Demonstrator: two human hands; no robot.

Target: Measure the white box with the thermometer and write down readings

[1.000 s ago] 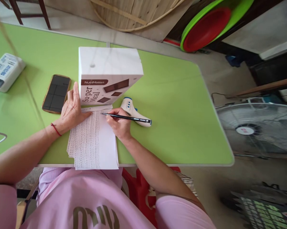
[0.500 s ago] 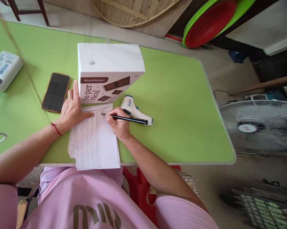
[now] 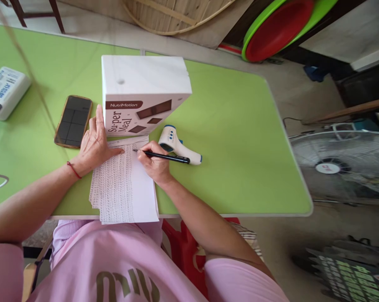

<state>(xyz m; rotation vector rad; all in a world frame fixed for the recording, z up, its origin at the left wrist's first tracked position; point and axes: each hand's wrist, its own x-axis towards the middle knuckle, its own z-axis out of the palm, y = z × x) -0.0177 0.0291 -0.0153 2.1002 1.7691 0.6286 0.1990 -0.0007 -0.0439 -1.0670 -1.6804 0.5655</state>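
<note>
My right hand [image 3: 154, 162] grips a black pen [image 3: 172, 157], its tip at the paper [image 3: 143, 197]. Rows of small handwriting cover the left part of the top sheet; its right part is blank. Other written sheets stick out beneath it on the left. My left hand [image 3: 93, 144] lies with fingers apart, the thumb on the sheet's upper left and the fingertips beside a white box [image 3: 145, 75] lettered "NutriMotion Su-per Meal". A white and blue infrared thermometer [image 3: 179, 147] lies just beyond my right hand, partly behind the pen.
On the green table [image 3: 236, 147], a phone [image 3: 73, 121] in a brown case lies left of the box. Farther left are a white power bank [image 3: 8, 92] and a white cable [image 3: 0, 182]. A fan [image 3: 329, 167] stands past the right edge; a red stool [image 3: 184, 251] is below.
The pen's back end has swung slightly left and down the view as my right hand shifted a little left. My left hand rests in the same place.
</note>
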